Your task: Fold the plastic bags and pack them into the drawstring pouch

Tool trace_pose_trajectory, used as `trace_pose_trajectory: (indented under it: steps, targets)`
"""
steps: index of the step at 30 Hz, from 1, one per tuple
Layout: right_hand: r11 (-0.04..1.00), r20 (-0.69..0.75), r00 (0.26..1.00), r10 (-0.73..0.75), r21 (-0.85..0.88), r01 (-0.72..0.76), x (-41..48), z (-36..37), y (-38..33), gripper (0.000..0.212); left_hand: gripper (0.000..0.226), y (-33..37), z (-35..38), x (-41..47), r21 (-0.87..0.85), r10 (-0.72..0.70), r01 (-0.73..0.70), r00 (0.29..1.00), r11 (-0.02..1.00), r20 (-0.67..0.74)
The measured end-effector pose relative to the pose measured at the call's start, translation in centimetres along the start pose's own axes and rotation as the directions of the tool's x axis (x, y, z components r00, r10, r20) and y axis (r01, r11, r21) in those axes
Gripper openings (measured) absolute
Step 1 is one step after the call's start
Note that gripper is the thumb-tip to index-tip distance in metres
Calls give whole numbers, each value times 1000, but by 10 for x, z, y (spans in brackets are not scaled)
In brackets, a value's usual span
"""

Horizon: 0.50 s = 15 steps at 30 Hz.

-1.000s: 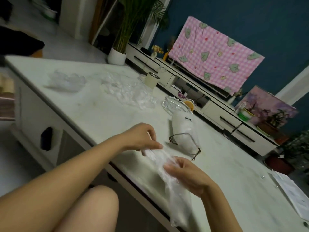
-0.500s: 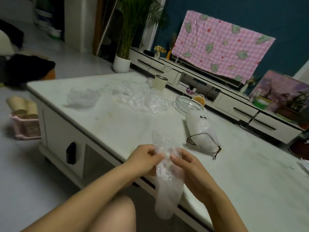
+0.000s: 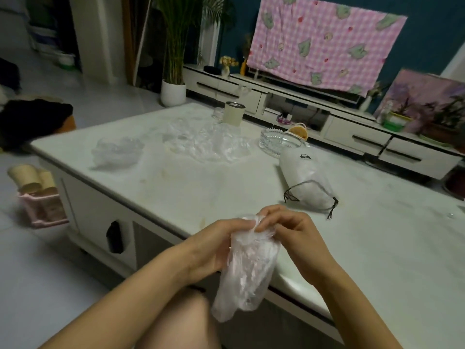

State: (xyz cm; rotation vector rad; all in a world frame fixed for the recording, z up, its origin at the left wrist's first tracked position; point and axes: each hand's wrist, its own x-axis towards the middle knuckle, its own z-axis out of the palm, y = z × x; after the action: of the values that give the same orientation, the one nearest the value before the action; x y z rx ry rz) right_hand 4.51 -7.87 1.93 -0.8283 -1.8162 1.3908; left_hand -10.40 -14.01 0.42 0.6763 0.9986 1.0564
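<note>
A clear plastic bag (image 3: 245,270) hangs bunched over the table's near edge. My left hand (image 3: 216,244) grips its top from the left and my right hand (image 3: 289,231) pinches the top from the right, fingertips meeting. The white drawstring pouch (image 3: 305,178) lies on its side on the table just beyond my right hand, dark cord looped at its mouth, partly stuffed. One crumpled clear bag (image 3: 117,153) lies far left on the table, and a larger heap of clear bags (image 3: 206,141) lies mid-table.
The white marble table (image 3: 201,187) also carries a cream tin (image 3: 233,113), a glass ashtray (image 3: 278,142) and a small orange object (image 3: 299,132). A TV cabinet runs behind. A pink basket with paper cups (image 3: 37,197) stands on the floor at left.
Both hands lifted the bag off the table and brought its top together; it now hangs over the table edge, its upper flap gathered down. The camera view swung left.
</note>
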Motion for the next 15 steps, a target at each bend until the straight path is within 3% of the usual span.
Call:
trace_pose_trajectory:
  steps: [4, 6, 7, 9, 10, 11, 13, 15]
  targets:
    - [1000, -43, 999, -21, -18, 20, -5, -6, -1, 39, 21, -3, -2, -1, 149, 32, -9, 987, 989, -154]
    - [963, -70, 986, -152, -235, 131, -15, -15, 2, 48, 18, -4, -5, 1, 141, 27, 2, 979, 990, -202]
    - [872, -31, 969, -246, -444, 208, -20, -17, 2, 57, 16, -4, -4, 2, 128, 28, 1, 973, 992, -227]
    - [531, 179, 912, -370, -764, 365, -28, -13, 11, 65, 12, -4, -1, 3, 82, 44, -23, 966, 996, -255]
    - [372, 271, 868, -416, -820, 434, -32, -7, 17, 63, 11, -5, 0, 4, 42, 50, -41, 965, 998, -258]
    - [277, 332, 820, -466, -825, 492, -34, 1, 22, 58, 13, -6, 1, 5, 6, 57, -57, 966, 998, -252]
    - [196, 381, 716, -584, -790, 581, -38, 13, 30, 32, 11, -9, 4, 7, 23, 56, -51, 969, 998, -240]
    - [285, 350, 680, -645, -716, 638, -39, 17, 35, 29, 7, -11, 6, 7, 70, 61, -42, 957, 997, -282]
